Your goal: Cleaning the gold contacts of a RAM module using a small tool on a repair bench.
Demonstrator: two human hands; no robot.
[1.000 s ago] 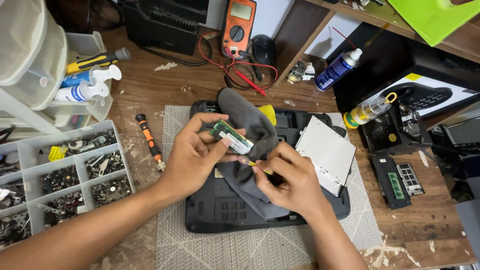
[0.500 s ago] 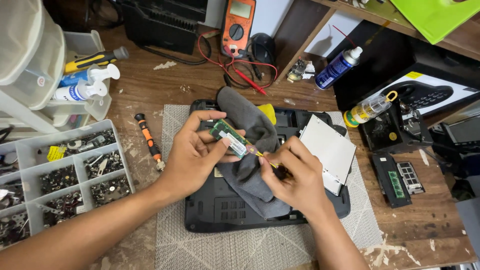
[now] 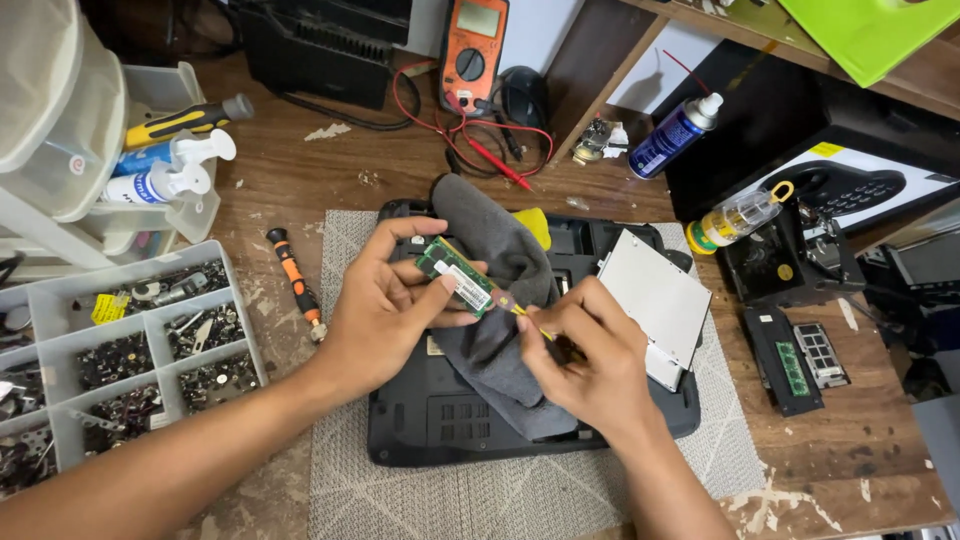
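My left hand (image 3: 385,305) holds a small green memory module (image 3: 455,277) with a white label, pinched between thumb and fingers. My right hand (image 3: 590,355) grips a thin yellow-handled tool (image 3: 527,323) whose tip touches the module's right end. Both hands hover over a black laptop (image 3: 440,420) lying upside down on a grey woven mat (image 3: 340,480). A grey cloth (image 3: 495,250) drapes over the laptop beneath my hands. A silver flat drive (image 3: 655,300) rests on the laptop's right side.
A grey parts organiser (image 3: 120,350) with screws sits at left, an orange screwdriver (image 3: 295,285) beside it. An orange multimeter (image 3: 473,50) with red leads, a blue spray can (image 3: 675,135), a yellow-capped bottle (image 3: 735,215) and another memory module (image 3: 795,365) lie around.
My right hand has shifted slightly left and brought the tool tip against the module's end. My left hand has tilted the module a little; the rest is unmoved.
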